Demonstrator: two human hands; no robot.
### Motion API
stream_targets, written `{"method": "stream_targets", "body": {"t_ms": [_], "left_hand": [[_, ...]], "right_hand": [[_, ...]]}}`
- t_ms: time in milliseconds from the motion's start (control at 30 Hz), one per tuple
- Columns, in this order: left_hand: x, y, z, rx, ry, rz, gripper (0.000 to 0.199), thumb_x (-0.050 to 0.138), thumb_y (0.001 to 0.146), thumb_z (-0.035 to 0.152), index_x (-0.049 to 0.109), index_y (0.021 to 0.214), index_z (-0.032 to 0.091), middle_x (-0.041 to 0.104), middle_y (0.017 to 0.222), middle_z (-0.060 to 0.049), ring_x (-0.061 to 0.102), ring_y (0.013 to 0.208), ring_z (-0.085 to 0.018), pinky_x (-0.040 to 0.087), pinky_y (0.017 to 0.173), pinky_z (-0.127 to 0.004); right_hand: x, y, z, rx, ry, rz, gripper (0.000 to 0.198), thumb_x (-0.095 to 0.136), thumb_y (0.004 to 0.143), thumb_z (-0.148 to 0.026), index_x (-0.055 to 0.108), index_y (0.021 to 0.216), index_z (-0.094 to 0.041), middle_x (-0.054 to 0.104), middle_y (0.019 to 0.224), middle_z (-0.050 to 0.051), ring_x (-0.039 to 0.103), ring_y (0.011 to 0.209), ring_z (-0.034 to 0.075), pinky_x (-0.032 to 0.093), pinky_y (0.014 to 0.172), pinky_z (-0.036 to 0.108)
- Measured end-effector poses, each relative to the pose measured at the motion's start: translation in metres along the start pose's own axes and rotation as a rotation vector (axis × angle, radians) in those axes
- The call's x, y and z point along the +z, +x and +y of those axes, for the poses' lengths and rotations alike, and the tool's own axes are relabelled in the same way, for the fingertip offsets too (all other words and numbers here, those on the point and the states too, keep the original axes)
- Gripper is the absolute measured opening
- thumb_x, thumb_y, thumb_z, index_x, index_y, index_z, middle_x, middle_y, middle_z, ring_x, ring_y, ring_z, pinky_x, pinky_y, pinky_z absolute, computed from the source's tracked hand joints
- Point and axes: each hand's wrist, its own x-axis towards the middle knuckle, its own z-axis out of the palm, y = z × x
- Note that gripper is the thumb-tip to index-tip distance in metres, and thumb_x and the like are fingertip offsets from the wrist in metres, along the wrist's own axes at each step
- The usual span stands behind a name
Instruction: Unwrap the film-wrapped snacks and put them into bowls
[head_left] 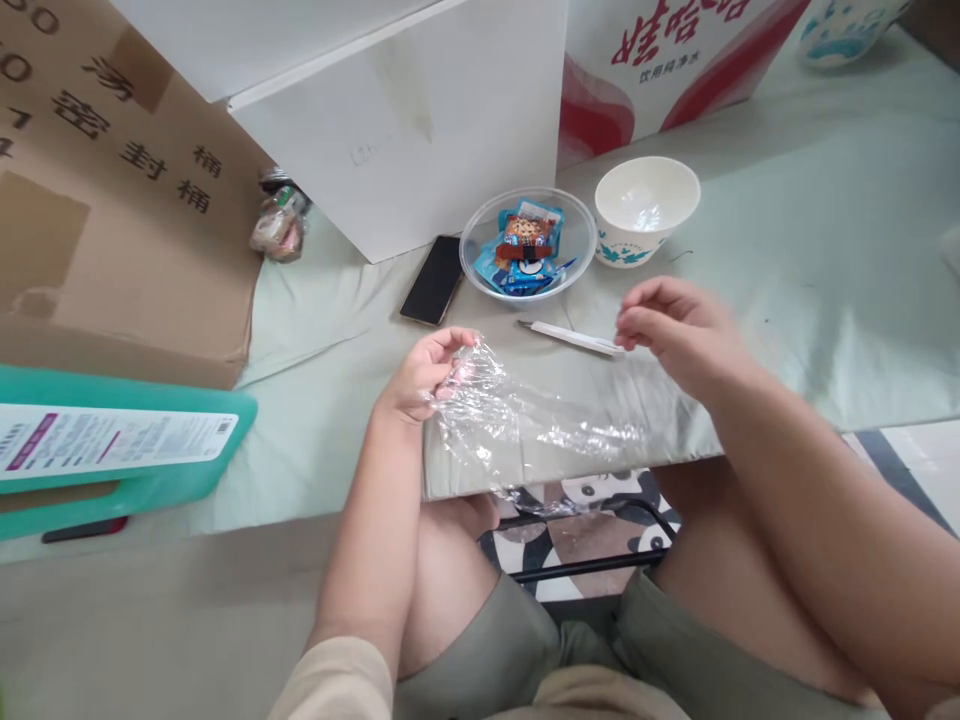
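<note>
Head view: packets in clear bowl, film in left hand

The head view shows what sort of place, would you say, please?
Probably a home or small storeroom: there is a cloth-covered table, a clear bowl of wrapped packets and a large cardboard box.

The left hand is held with its fingers curled toward the right, the left forearm being stretched from near to far. The right hand is pointed left, blurred, its fingers bent toward the thumb.
</note>
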Motion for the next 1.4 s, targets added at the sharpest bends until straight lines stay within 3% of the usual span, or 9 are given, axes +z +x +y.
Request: {"method": "stream_targets", "body": {"t_ms": [167,333,433,567,700,833,967,1100,1400], "left_hand": [[0.012,-0.007,-0.001,-0.014,-0.024,-0.115,0.032,0.080,0.050,0.013,0.064,0.077,0.019,0.065,0.100,-0.006,0.035,0.044,0.000,0.015,0.028,-0.017],[0.013,-0.005,0.001,0.017,-0.030,-0.087,0.036,0.081,0.051,0.016,0.065,0.083,0.021,0.069,0.105,-0.006,0.050,0.048,-0.005,0.028,0.032,-0.017],[0.008,-0.001,0.002,0.076,-0.121,0.055,0.044,0.080,0.064,0.038,0.063,0.103,0.026,0.072,0.115,-0.007,0.071,0.078,-0.018,0.056,0.057,-0.027],[0.013,0.000,-0.006,0.028,-0.188,0.006,0.068,0.061,0.073,0.080,0.062,0.108,0.022,0.075,0.112,-0.015,0.074,0.101,-0.030,0.061,0.079,-0.042],[0.033,-0.002,-0.021,-0.084,-0.128,-0.150,0.069,0.087,0.060,0.060,0.065,0.111,0.018,0.078,0.106,-0.014,0.076,0.096,-0.028,0.060,0.080,-0.037],[0.044,0.000,-0.028,-0.043,0.068,-0.008,0.047,0.087,0.066,0.045,0.069,0.098,0.016,0.079,0.093,-0.010,0.076,0.077,-0.020,0.056,0.064,-0.025],[0.039,0.002,-0.024,0.011,0.099,0.108,0.039,0.078,0.073,0.046,0.068,0.096,0.016,0.079,0.084,-0.007,0.075,0.069,-0.017,0.054,0.058,-0.022],[0.031,0.000,-0.019,0.020,0.118,0.029,0.047,0.079,0.071,0.044,0.066,0.108,0.019,0.076,0.072,-0.001,0.073,0.060,-0.016,0.054,0.053,-0.021],[0.026,0.004,-0.018,0.036,0.044,0.057,0.040,0.080,0.070,0.044,0.065,0.097,0.018,0.072,0.064,0.001,0.070,0.055,-0.015,0.050,0.048,-0.020]], "right_hand": [[0.040,-0.006,0.007,0.097,0.102,-0.494,0.034,0.080,0.071,-0.031,0.065,0.101,-0.023,0.073,0.105,0.004,0.070,0.098,0.018,0.060,0.085,0.035],[0.068,-0.010,0.011,0.210,-0.039,-0.957,0.021,0.076,0.075,-0.034,0.064,0.088,-0.022,0.064,0.069,-0.005,0.060,0.058,0.012,0.051,0.053,0.025],[0.071,-0.010,0.008,0.157,-0.084,-0.827,0.018,0.071,0.081,-0.036,0.059,0.076,-0.022,0.054,0.056,-0.007,0.048,0.045,0.009,0.041,0.045,0.023],[0.072,-0.007,0.010,0.103,-0.063,-0.418,0.023,0.071,0.079,-0.038,0.053,0.078,-0.023,0.056,0.057,-0.007,0.052,0.046,0.010,0.039,0.045,0.024],[0.075,-0.006,0.019,0.032,-0.105,-0.191,0.026,0.069,0.078,-0.040,0.049,0.080,-0.024,0.058,0.064,-0.006,0.056,0.051,0.011,0.042,0.049,0.025],[0.073,-0.012,0.020,-0.074,-0.319,-0.033,0.024,0.066,0.082,-0.038,0.049,0.076,-0.023,0.057,0.061,-0.004,0.052,0.053,0.011,0.040,0.052,0.025],[0.069,-0.017,0.015,0.008,-0.206,-0.096,0.026,0.068,0.081,-0.044,0.052,0.085,-0.023,0.059,0.060,-0.004,0.052,0.049,0.011,0.040,0.049,0.025],[0.067,-0.016,0.018,0.129,-0.102,-0.228,0.028,0.069,0.078,-0.044,0.056,0.089,-0.022,0.060,0.057,-0.004,0.055,0.048,0.012,0.044,0.048,0.025],[0.059,-0.009,0.026,0.201,0.011,-0.164,0.018,0.059,0.084,-0.035,0.062,0.095,-0.021,0.053,0.047,-0.007,0.047,0.041,0.011,0.037,0.044,0.023]]}}
